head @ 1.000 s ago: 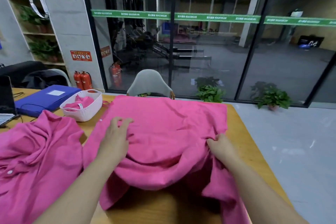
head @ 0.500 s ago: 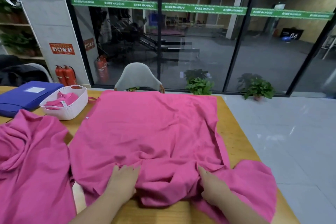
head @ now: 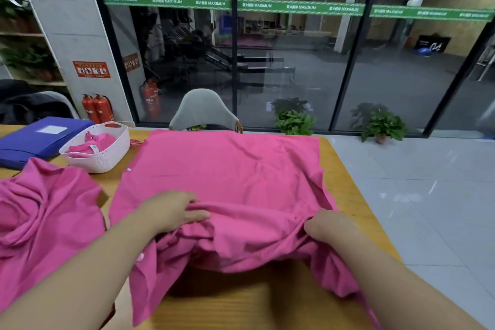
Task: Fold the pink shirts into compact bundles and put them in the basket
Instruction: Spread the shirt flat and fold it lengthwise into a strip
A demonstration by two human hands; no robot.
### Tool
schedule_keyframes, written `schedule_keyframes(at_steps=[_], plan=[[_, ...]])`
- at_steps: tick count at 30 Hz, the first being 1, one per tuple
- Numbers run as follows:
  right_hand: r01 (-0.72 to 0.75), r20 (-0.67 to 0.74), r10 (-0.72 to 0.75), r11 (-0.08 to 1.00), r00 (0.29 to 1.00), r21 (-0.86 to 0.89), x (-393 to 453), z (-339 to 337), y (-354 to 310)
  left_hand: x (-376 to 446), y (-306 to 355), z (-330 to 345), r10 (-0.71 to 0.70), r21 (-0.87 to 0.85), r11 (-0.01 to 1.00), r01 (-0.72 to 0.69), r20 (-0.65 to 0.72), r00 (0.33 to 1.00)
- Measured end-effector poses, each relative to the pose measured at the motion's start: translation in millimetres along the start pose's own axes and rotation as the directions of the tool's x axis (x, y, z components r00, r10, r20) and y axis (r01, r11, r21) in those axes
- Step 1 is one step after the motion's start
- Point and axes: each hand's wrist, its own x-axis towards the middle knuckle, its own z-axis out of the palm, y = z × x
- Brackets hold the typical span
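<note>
Pink shirt (head: 227,177) lies spread on the table (head: 340,169); left hand (head: 171,210) and right hand (head: 329,225), forearms extended, each grip its bunched near fold.

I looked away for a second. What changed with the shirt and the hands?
Both hands, left and right, took a grip on the spread pink shirt and are lifting its near hem. The white plastic basket and crumpled pink shirt stayed put.

- A blue folder (head: 34,139) is lying at the surface's (head: 345,185) far left.
- A grey chair (head: 205,111) is standing behind it.
- Two potted plants (head: 294,120) are sitting by the glass.
</note>
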Motion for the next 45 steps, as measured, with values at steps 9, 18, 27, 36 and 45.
schedule_keyframes(at_steps=[9, 18, 27, 36, 45], plan=[[0.353, -0.238, -0.363, 0.932, 0.901, -0.085, -18, 50, 3, -26, 13, 83, 0.274, 0.241, 0.942, -0.232, -0.155, 0.949], [0.389, 0.006, -0.407, 0.868, 0.913, -0.309, -24, 80, 39, -39, -1, 141, 0.026, 0.118, 0.993, -0.032, 0.055, 0.998], [0.385, -0.247, -0.375, 0.923, 0.893, -0.006, -25, 12, 31, -17, -15, 33, -0.123, -0.509, 0.859, -0.055, -0.31, 0.943], [0.382, -0.312, -0.407, 0.913, 0.858, -0.142, -23, -14, 23, -27, -46, -22, 0.22, 0.198, 0.964, -0.177, -0.223, 0.95], [0.576, -0.123, -0.58, 0.814, 0.805, -0.07, -30, 33, 8, -41, -52, 87, 0.061, 0.068, 0.995, -0.072, 0.158, 0.986]])
